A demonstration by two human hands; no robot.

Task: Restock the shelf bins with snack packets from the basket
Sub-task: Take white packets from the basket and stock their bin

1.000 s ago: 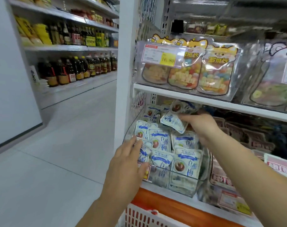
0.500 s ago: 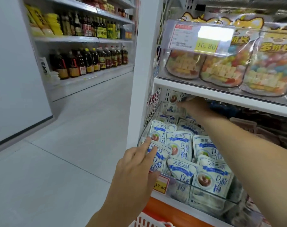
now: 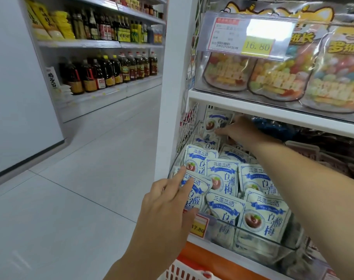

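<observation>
A clear plastic shelf bin (image 3: 253,236) on the lower shelf is heaped with white-and-blue snack packets (image 3: 222,178). My left hand (image 3: 168,201) is at the bin's front left corner, its straight fingers touching the front-left packet and its thumb by the yellow price tag (image 3: 199,227). My right hand (image 3: 240,129) reaches deep under the upper shelf, fingers stretched against the lower edge of one packet (image 3: 214,122) standing upright at the bin's back. The white-and-red basket (image 3: 184,273) shows only its rim at the bottom edge.
Above, a clear bin of colourful candy bags (image 3: 283,81) sits on a white shelf board (image 3: 273,112) that hangs low over my right hand. Dark packets (image 3: 313,152) fill the bin to the right. A white post (image 3: 172,98) borders the aisle; bottles (image 3: 111,71) line the far shelves.
My right hand has carried a packet from the heap's middle to the back of the bin, where it now stands upright. My left hand stayed at the front corner. The view moved closer.
</observation>
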